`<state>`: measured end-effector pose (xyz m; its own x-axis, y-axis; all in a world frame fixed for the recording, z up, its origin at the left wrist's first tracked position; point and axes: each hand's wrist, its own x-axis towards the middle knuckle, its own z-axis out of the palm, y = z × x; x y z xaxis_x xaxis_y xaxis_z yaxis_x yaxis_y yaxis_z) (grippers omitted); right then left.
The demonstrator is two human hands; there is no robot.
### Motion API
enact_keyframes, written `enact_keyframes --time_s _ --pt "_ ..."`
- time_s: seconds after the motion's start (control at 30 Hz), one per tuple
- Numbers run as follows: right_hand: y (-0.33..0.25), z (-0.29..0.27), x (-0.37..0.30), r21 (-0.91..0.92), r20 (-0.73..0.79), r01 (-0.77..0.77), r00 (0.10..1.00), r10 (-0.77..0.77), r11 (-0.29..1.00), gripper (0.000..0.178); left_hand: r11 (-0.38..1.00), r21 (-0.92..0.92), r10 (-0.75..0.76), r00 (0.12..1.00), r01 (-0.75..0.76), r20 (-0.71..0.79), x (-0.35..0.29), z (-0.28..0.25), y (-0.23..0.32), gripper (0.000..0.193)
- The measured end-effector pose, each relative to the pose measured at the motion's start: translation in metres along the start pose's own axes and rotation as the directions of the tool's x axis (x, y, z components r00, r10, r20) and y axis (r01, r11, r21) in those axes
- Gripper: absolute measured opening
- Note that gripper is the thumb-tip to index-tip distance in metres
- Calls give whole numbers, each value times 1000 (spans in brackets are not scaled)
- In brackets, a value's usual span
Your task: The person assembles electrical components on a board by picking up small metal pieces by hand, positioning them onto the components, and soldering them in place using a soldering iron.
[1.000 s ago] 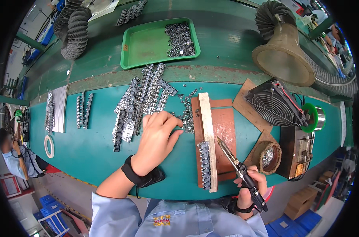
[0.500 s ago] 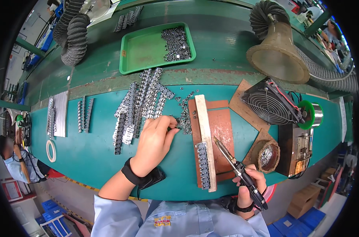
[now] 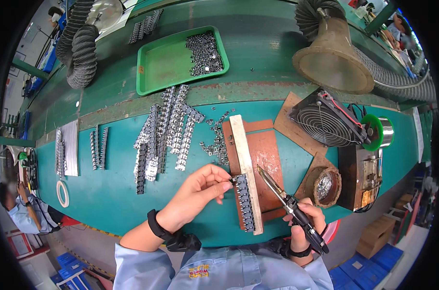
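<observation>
My left hand is closed in a pinch, its fingertips at the upper end of a strip of small dark circuit boards. What is between them is too small to make out. That strip lies along a pale wooden bar on a reddish-brown board. My right hand is wrapped round the black handle of a soldering iron. Its tip points up and left, above the brown board, just right of the bar. Loose small metal parts are scattered left of the board.
More board strips are piled on the green mat. Behind stands a green tray of small parts. At right are a fan, a solder spool, a round solder pot and a metal box. An extraction hood stands beyond.
My left hand has moved from the loose metal parts toward me and right, to the strip's upper end. The right hand with the soldering iron has barely moved. The whole view has shifted slightly.
</observation>
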<state>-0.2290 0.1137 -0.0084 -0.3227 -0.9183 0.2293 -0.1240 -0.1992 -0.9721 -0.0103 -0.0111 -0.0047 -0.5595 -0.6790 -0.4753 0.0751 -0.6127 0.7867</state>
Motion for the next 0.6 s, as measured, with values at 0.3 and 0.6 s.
enact_keyframes --time_s 0.3,0.6 --pt "8 -9 -6 -80 53 14 999 -10 997 53 999 4 39 998 -39 -48 -2 15 -6 17" --pt "14 -14 -8 -94 115 47 993 -36 994 59 999 -29 14 999 -16 -49 -1 12 -6 15"
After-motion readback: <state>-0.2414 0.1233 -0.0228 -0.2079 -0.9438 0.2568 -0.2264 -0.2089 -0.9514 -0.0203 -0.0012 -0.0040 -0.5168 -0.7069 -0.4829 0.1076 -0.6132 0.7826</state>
